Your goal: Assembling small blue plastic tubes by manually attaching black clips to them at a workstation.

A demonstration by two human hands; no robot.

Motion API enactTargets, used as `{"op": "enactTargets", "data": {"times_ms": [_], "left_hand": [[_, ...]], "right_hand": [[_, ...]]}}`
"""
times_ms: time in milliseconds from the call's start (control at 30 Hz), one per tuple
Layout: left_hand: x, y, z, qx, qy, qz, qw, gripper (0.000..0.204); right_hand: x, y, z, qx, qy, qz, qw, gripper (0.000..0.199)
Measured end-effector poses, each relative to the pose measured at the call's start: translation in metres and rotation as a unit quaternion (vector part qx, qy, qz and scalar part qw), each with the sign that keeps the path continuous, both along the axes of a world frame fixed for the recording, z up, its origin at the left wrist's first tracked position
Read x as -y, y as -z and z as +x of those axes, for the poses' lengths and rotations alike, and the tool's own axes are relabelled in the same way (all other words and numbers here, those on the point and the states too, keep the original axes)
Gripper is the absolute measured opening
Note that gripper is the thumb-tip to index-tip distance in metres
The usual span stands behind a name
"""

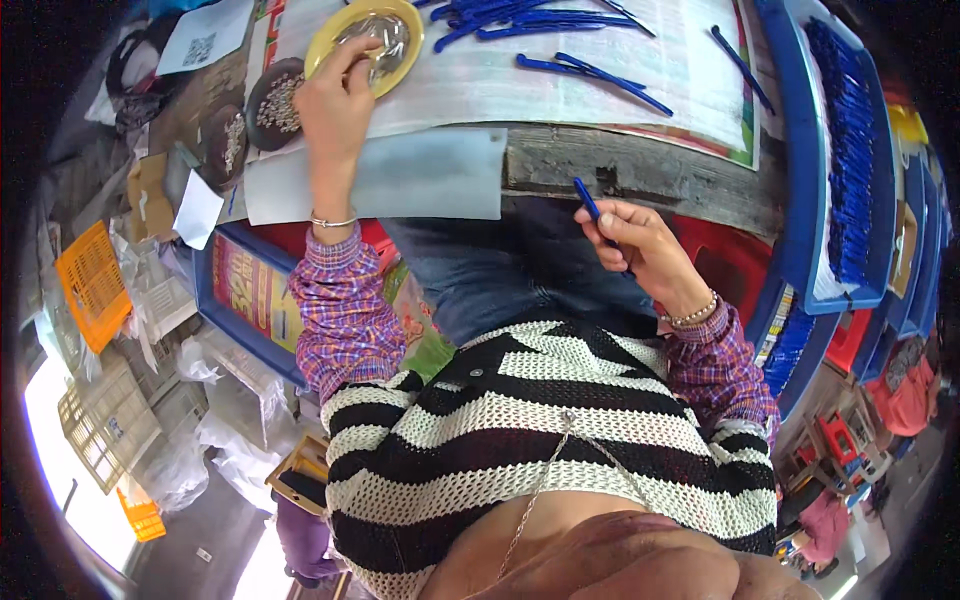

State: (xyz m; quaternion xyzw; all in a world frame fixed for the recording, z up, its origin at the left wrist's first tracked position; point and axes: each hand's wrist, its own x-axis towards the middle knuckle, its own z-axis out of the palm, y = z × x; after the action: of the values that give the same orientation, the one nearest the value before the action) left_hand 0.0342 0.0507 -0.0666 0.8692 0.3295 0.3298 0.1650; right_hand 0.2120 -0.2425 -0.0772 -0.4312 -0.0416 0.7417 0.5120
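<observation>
My left hand (337, 98) reaches over the rim of a yellow bowl (321, 38), its fingertips bunched together at the small shiny, silvery pieces (385, 42) inside. What the fingertips pinch, if anything, is too small to tell. Closed round a slim blue plastic stick (587, 200), my right hand (640, 245) is held just off the table's near edge, with the stick pointing up and left. More blue sticks (490, 18) lie in a pile behind, and several (595, 80) rest nearer on the white sheet (450, 95).
Two dark dishes of small pale pieces, one (277, 105) beside the yellow bowl, stand at the left. A grey plate (420, 178) lies along the wooden edge. At the right is a blue crate (803, 200) packed with blue sticks. Another person's purple-clad leg (300, 530) shows lower left.
</observation>
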Motion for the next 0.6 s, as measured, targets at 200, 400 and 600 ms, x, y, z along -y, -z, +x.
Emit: {"op": "enactTargets", "data": {"times_ms": [200, 400, 600], "left_hand": [[0.045, -0.02, -0.002, 0.177, 0.082, -0.334, 0.922, 0.017], [0.107, -0.026, -0.004, 0.142, 0.2, -0.6, 0.762, 0.009], [0.126, -0.011, -0.001, 0.153, 0.218, -0.647, 0.714, 0.007]], "right_hand": [[-0.001, -0.008, -0.007, 0.147, -0.019, 0.06, 0.987, 0.021], [-0.013, -0.017, -0.015, 0.233, -0.035, 0.067, 0.97, 0.019], [-0.012, -0.018, -0.016, 0.255, -0.033, 0.073, 0.964, 0.019]]}}
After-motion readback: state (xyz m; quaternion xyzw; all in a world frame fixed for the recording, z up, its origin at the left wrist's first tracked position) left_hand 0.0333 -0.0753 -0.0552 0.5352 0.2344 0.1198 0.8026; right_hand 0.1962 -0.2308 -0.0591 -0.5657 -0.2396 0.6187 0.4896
